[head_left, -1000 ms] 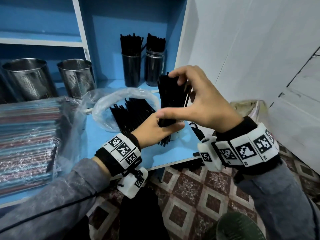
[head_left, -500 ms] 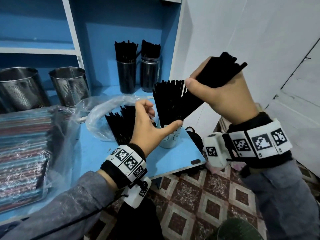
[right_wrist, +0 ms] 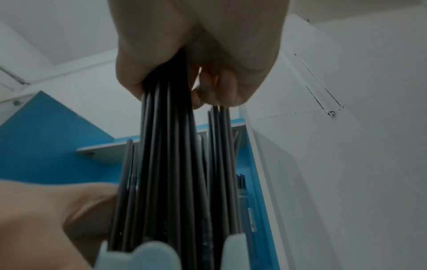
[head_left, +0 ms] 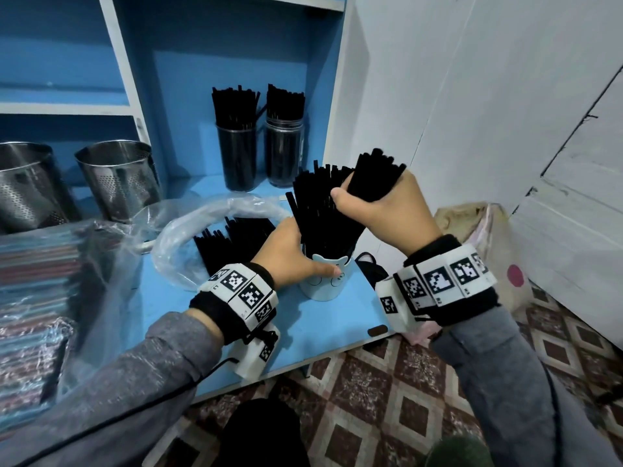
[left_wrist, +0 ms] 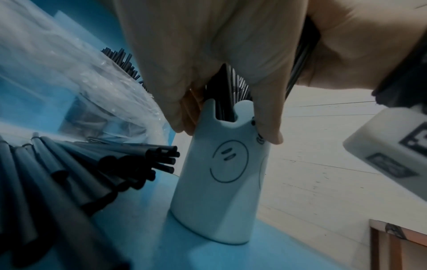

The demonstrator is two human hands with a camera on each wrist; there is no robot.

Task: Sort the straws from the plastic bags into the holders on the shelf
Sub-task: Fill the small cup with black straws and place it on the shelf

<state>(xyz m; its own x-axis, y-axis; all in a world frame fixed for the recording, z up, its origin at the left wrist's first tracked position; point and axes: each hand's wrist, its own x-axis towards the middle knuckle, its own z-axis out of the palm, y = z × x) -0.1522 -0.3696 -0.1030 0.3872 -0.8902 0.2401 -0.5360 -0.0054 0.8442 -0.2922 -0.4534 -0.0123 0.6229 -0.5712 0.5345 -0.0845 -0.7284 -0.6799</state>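
- At the far left we see a clear plastic bag (head_left: 50, 281) of coloured straws, with 2 perforated steel holders (head_left: 118, 176) on the shelf behind it.
- Next comes a second plastic bag (head_left: 188, 237) lying open on the blue shelf (head_left: 323, 328), loose black straws (head_left: 232, 241) spilling from its mouth.
- At the back stand 2 dark holders (head_left: 259, 153), both packed with black straws.
- Our left hand (head_left: 286, 254) wraps the top of the pale cat-face cup (left_wrist: 221, 182), thumb across its front, fingers curled round the rim and the straws already standing in it.
- Our right hand (head_left: 387, 210) is clenched around a bundle of black straws (head_left: 374, 176), whose lower ends sit in the cup's mouth.
- We judge the straws light, smooth and thin-walled: they would slip apart in a loose grip and kink under a hard one, so holding the bundle near mid-length seems best, with the light cup steadied against tipping.
- We can read no brand or writing; the cup carries only a drawn face, and the wrist bands carry square black-and-white markers.
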